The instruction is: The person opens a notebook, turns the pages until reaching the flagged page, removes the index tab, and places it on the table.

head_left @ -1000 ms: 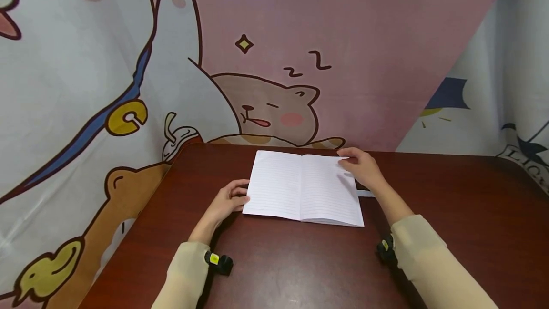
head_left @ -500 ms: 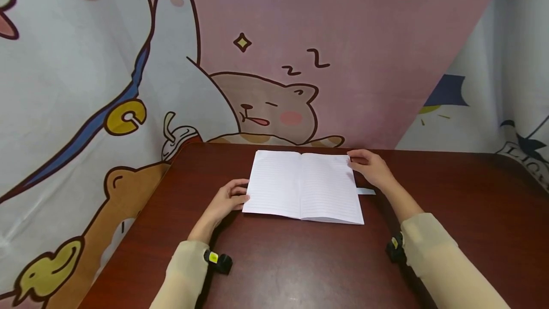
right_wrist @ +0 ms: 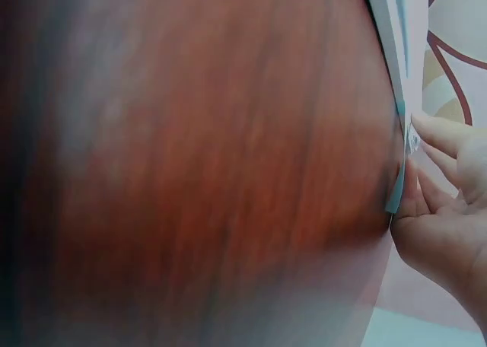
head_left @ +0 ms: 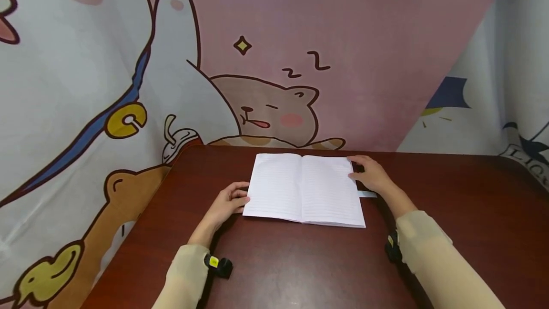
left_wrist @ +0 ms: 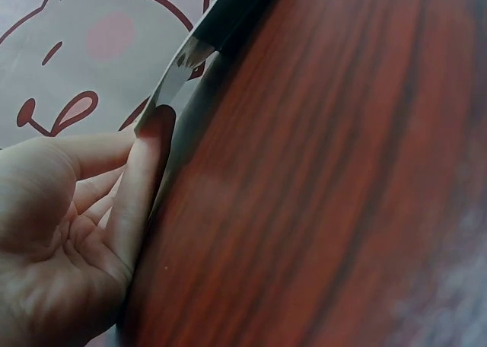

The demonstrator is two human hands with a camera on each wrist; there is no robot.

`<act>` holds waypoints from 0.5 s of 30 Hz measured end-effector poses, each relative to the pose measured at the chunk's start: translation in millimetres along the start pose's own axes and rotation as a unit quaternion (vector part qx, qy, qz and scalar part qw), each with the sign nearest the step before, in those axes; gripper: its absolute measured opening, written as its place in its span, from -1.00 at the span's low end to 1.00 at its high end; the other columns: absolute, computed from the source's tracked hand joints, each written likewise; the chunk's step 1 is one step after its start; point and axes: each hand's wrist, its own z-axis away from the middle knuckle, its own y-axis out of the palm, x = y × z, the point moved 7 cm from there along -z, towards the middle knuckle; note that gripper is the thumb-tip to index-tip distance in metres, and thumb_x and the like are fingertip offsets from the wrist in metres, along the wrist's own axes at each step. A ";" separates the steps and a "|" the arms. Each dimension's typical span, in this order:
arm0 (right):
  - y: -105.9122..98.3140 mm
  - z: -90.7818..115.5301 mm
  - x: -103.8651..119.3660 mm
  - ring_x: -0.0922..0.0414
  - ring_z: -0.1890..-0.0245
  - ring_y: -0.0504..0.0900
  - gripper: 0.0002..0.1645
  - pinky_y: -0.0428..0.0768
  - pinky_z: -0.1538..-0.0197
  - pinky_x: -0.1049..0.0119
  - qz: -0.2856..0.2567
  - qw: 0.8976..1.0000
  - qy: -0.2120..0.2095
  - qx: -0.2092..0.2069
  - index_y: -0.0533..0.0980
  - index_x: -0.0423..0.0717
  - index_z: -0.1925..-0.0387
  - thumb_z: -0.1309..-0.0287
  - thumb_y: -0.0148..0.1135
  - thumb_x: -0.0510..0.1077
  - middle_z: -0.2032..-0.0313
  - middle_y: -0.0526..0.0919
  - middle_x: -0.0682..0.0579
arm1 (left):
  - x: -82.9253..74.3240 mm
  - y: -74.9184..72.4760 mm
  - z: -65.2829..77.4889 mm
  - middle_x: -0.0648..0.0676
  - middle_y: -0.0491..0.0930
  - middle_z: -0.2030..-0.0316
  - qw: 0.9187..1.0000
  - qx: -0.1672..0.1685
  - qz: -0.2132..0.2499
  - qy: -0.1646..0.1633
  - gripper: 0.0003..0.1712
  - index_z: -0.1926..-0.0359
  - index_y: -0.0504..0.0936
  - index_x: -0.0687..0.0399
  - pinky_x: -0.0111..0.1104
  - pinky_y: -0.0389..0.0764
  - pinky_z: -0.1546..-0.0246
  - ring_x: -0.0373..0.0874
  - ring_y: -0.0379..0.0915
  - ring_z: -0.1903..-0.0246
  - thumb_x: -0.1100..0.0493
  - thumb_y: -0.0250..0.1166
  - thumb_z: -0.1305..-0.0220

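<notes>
An open notebook (head_left: 274, 187) with lined white pages lies on the table, its spine running away from me. My left hand (head_left: 227, 202) pinches its left edge, with the thumb on top and fingers beneath; in the left wrist view the left hand (left_wrist: 76, 218) has the cover's edge between thumb and finger. At the right page's upper outer edge is my right hand (head_left: 371, 174), its thumb on the page. In the right wrist view, the right hand (right_wrist: 449, 187) holds the page edges between thumb and fingers. A pale ribbon-like strip (head_left: 366, 194) sticks out on the right.
The dark reddish-brown table (head_left: 274, 266) ends at a fabric backdrop (head_left: 364, 37) printed with cartoon animals. A black wrist camera (head_left: 219, 265) sits on the left wrist and another wrist camera (head_left: 393, 247) on the right.
My right hand has moved right, from over the right page to its outer edge, and its thumb has come down onto the page. The left hand keeps its place.
</notes>
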 end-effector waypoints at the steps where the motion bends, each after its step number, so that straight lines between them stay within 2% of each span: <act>1: 0.2 -0.3 1.4 -0.45 -0.40 0.13 -0.32 0.16 -0.36 -0.37 0.007 1.000 -0.007 0.000 0.28 -0.31 -0.39 -0.31 0.22 -0.22 -0.40 0.20 -0.44 | -0.6 0.4 0.3 0.36 0.58 -0.07 1.000 0.001 0.002 0.001 -0.47 -0.35 0.38 0.21 -0.42 0.67 0.25 -0.25 0.60 0.23 0.29 0.22 -0.40; 4: 1.7 -0.7 4.4 -0.47 -0.41 0.06 -0.35 0.13 -0.37 -0.38 0.026 1.000 -0.016 0.005 0.29 -0.35 -0.39 -0.33 0.18 -0.24 -0.41 0.15 -0.44 | -1.1 0.6 1.1 0.37 0.58 -0.06 1.000 0.000 0.003 0.001 -0.47 -0.34 0.38 0.21 -0.42 0.67 0.25 -0.24 0.61 0.23 0.30 0.22 -0.39; 9: 2.6 0.0 6.2 -0.46 -0.40 0.07 -0.37 0.16 -0.37 -0.35 0.039 0.999 -0.015 0.009 0.29 -0.36 -0.38 -0.35 0.16 -0.23 -0.42 0.14 -0.45 | -2.2 0.4 1.4 0.37 0.58 -0.06 1.000 0.002 0.000 -0.002 -0.48 -0.34 0.38 0.21 -0.42 0.67 0.25 -0.24 0.61 0.24 0.32 0.21 -0.39; 15: 2.0 1.5 8.6 -0.47 -0.40 0.07 -0.38 0.15 -0.37 -0.37 0.028 1.000 -0.011 0.001 0.32 -0.35 -0.37 -0.32 0.16 -0.28 -0.40 0.16 -0.47 | -2.2 1.3 0.7 0.38 0.58 -0.06 1.000 0.003 -0.003 -0.005 -0.47 -0.34 0.38 0.22 -0.40 0.68 0.24 -0.24 0.61 0.23 0.32 0.21 -0.39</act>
